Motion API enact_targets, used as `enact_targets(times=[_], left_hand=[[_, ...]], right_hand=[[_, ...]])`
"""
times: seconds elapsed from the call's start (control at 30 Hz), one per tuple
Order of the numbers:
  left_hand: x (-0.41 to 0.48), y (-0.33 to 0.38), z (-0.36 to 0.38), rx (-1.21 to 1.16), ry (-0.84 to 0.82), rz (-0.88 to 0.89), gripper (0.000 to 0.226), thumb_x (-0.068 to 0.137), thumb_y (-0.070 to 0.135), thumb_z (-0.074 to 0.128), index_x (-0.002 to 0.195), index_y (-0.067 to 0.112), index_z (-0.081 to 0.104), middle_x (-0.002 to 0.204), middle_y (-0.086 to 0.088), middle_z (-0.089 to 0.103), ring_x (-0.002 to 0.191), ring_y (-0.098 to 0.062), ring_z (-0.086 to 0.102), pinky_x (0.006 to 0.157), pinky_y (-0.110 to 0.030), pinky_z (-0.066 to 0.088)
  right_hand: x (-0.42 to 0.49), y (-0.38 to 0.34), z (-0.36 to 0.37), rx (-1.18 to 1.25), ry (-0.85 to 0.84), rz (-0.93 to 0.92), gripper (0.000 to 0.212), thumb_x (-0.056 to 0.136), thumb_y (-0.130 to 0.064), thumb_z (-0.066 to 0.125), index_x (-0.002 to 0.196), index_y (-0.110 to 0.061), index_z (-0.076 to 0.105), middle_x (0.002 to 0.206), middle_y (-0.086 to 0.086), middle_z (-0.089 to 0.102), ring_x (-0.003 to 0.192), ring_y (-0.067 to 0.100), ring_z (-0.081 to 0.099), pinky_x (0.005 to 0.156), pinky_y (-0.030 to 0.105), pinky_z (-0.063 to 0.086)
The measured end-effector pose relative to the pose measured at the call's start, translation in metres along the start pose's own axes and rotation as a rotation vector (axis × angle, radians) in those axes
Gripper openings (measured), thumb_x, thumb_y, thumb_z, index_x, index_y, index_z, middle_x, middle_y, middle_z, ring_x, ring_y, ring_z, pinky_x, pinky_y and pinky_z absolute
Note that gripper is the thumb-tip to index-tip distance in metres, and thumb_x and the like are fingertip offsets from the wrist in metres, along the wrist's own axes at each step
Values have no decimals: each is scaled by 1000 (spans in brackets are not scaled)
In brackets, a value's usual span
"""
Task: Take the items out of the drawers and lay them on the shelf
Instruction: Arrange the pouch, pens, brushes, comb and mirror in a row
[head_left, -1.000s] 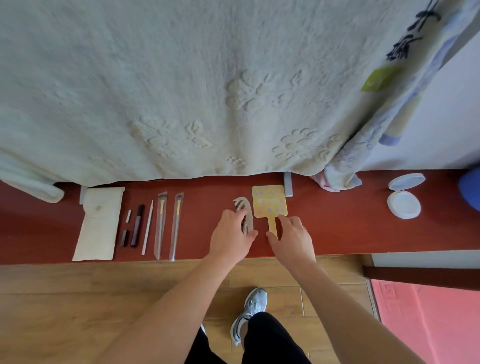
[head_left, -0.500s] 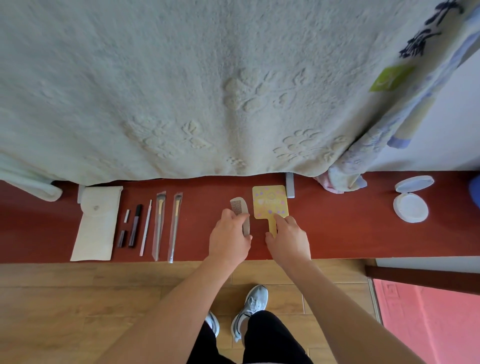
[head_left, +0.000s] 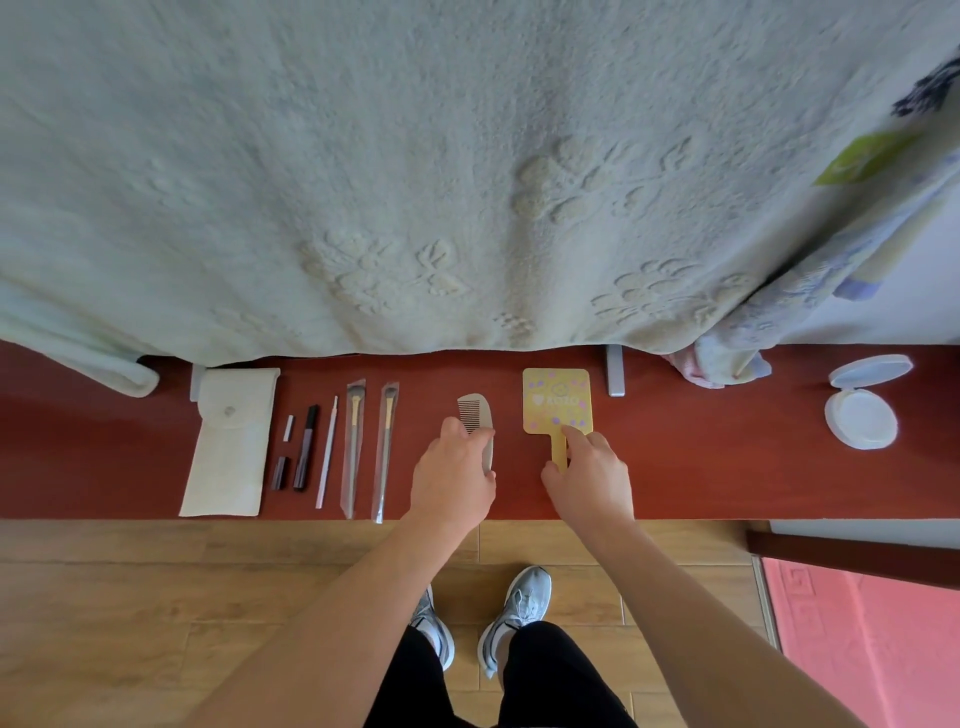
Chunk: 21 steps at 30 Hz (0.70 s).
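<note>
Two items on shelf, left hand gripping comb, right hand pinching mirror handle, both near front edge

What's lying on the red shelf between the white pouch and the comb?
In the head view: a small white piece, two dark tubes, a thin white stick and two wrapped brushes.

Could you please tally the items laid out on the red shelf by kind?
sleeved makeup brushes: 2
slim dark pieces: 2
slim white pieces: 2
comb: 1
hand mirror: 1
white pouch: 1
open round compact: 1
Total: 10
</note>
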<state>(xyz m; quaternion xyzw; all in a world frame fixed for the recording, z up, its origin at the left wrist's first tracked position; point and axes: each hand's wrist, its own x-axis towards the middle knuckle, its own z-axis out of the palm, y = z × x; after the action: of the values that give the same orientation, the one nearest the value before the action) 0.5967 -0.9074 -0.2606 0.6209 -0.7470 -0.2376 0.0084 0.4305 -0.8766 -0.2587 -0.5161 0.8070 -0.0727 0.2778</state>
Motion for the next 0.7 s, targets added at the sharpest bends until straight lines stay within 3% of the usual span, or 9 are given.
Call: enact_targets(times=[0.7], left_hand=[[-4,-55,-26,27,19,17,54,89,28,71,139,26,51,119,-2,48,94,-18,65,77,-27,55]], right_hand=[[-14,-58,39,1,-8,-59,49,88,-24,57,137,-21,52,116,8,58,90,32,64,71,34,51]])
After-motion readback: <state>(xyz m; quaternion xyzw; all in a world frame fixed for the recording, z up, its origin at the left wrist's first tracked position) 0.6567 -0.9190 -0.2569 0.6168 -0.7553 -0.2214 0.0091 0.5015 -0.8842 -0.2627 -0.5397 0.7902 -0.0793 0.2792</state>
